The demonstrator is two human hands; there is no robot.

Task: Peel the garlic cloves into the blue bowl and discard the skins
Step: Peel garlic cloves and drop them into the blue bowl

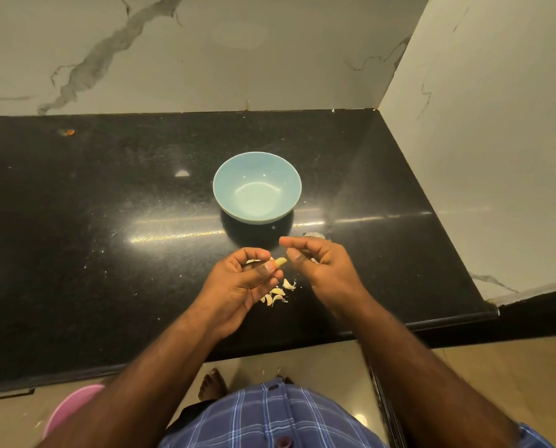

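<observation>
Two bare hands meet over the black speckled stone counter [108,195], just nearer you than the round pale-blue ceramic bowl [257,188]. Your left hand [242,281] has its fingers curled and pinches a small yellowish garlic clove [281,262] between thumb and fingers, the clove's tip poking out toward the right. Your right hand [318,265] sits just beside it with its fingers curled inward, thumb and fingertips close to the clove's tip; whether they actually nip the clove or a bit of skin cannot be told from this view.

That blue bowl stands upright on the counter, a little beyond both hands, and nothing shows inside it but glare on the glaze. Several more pale garlic cloves [278,294] lie in a loose heap on the counter directly under and between your hands, mixed with thin flakes. One papery scrap of white garlic skin [314,235] lies on the counter just past your right hand, near the bowl's foot.

Behind the counter rises a white marble-patterned wall [205,53]. Below the counter edge you see your blue checked shirt [270,418] and a pink round plastic tub [73,407] on the floor at the left.
</observation>
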